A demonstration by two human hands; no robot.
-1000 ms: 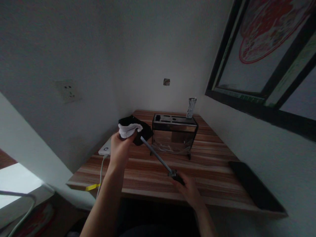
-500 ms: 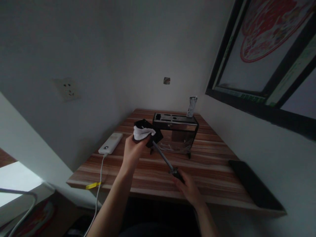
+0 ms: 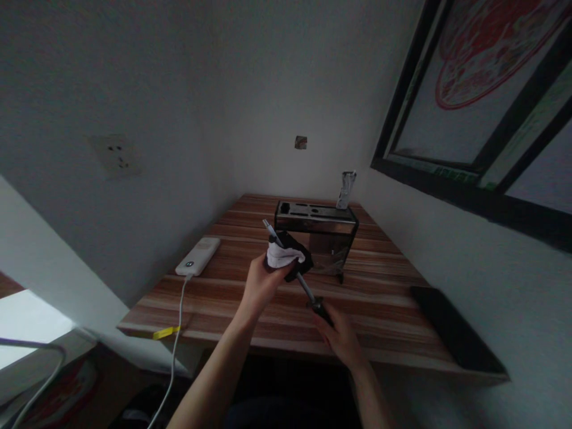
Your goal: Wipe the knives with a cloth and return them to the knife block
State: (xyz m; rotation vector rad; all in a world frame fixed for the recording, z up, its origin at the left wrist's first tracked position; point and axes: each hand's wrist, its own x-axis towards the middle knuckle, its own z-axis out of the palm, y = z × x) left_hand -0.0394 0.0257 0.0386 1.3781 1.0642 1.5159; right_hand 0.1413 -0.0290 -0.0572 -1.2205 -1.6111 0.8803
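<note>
My right hand is closed round the black handle of a sharpening steel, whose grey rod slants up and away to the left. My left hand grips a black and white cloth, bunched round the middle of the rod. The rod's tip pokes out beyond the cloth. Just behind the cloth stands a knife block with a slotted metal top and a see-through front. An item in clear plastic wrap rises from its right end.
On the wood-grain table, a white power bank lies at the left with a white cable running off the front edge by a yellow tag. A flat black slab lies at the right edge. Walls stand close on both sides.
My left hand and the cloth have slid down the rod towards the handle, to the right, uncovering the rod's tip. My right hand has stayed nearly in place.
</note>
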